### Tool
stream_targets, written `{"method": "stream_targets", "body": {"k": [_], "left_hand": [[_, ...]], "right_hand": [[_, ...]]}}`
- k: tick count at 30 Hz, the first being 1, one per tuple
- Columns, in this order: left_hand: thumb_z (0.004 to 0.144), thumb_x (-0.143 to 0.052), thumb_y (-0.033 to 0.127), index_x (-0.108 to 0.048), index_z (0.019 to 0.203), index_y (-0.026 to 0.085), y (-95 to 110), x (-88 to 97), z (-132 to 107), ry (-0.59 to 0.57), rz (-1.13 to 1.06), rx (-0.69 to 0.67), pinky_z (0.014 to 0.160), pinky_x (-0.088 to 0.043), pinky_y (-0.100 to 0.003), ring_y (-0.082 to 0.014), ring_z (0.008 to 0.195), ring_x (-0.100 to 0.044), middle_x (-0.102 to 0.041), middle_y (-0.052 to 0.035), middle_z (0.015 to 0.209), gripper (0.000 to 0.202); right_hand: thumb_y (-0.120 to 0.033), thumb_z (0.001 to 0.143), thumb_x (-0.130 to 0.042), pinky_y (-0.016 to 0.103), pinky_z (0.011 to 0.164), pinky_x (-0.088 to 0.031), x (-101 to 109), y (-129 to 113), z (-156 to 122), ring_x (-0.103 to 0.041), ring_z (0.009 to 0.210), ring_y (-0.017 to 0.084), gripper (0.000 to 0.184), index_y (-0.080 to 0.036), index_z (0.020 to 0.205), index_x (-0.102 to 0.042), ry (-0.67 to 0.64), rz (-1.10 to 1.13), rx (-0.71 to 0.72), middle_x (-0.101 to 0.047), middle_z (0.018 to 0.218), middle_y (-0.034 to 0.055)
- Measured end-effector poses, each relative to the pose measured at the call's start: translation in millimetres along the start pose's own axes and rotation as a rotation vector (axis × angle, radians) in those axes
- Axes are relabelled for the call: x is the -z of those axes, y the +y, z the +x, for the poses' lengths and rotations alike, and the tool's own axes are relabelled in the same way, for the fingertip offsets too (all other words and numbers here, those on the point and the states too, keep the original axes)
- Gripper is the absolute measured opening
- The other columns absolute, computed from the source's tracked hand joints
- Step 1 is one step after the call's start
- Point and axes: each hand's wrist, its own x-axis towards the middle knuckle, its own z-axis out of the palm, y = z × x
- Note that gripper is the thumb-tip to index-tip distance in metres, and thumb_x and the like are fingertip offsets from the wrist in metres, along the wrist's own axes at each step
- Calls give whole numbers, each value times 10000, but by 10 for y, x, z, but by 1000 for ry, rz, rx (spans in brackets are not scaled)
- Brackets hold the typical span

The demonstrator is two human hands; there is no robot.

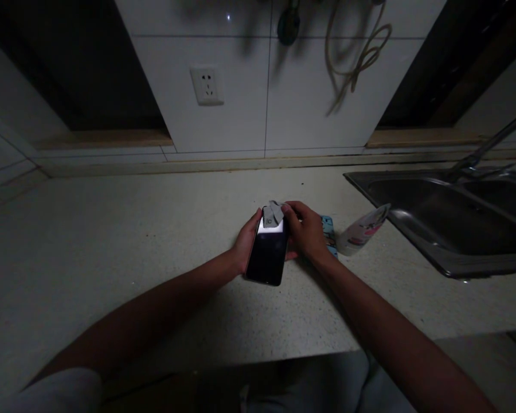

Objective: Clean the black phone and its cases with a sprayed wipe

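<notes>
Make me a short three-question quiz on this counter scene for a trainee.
1. What does the left hand hold by its edge?
2. True or false: the right hand touches a grey cloth.
3. Which thing lies on its side between the right hand and the steel sink?
A. a white printed bottle
B. a mug
C. a sponge

Key:
1. A smartphone
2. True
3. A
</notes>
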Motion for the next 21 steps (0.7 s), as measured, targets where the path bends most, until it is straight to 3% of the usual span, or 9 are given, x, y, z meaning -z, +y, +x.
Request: {"method": "stream_targets", "body": {"k": [4,9,12,17,19,21], "left_hand": [[1000,-395,580,-710,944,144,-2,26,38,75,-28,-51,868,-532,-460,-240,753,-709,-742,-101,799,540],[986,-446,548,-666,748,155,30,103,78,159,-66,-71,669,-535,-331,-182,565,-651,-684,-62,643,509],[993,-431,538,-692,808,140,36,90,66,169,-56,-78,686,-542,-354,-194,568,-654,-677,-68,645,511],[1003,-403,501,-717,1024,135,17,56,58,188,-51,-126,766,-548,-416,-259,747,-716,-729,-107,819,483],[999,-393,518,-715,1016,131,20,78,68,192,-37,-133,776,-546,-430,-277,773,-719,-734,-120,842,504],[1005,-366,528,-710,977,119,33,112,79,178,-15,-122,771,-543,-423,-275,754,-716,-733,-128,825,536]], "right_hand": [[-333,949,-597,457,934,-507,25,58,20,-654,1025,266,219,-228,1006,-781,-56,-131,248,-745,1061,99],[-294,938,-651,507,1012,-486,3,61,-21,-602,1186,272,189,-304,1058,-795,-283,-125,486,-709,1267,70],[-300,911,-697,558,1052,-437,39,58,-13,-572,1265,283,162,-340,1031,-798,-409,-135,532,-688,1337,36],[-288,845,-759,570,1110,-378,177,56,46,-513,1369,276,167,-352,994,-797,-634,-61,557,-686,1349,13],[-267,821,-757,556,1106,-394,205,48,54,-544,1338,272,124,-317,927,-797,-654,-16,549,-710,1307,20],[-216,800,-720,531,1079,-431,205,40,49,-602,1257,268,87,-270,849,-767,-586,-4,518,-735,1245,39]]}}
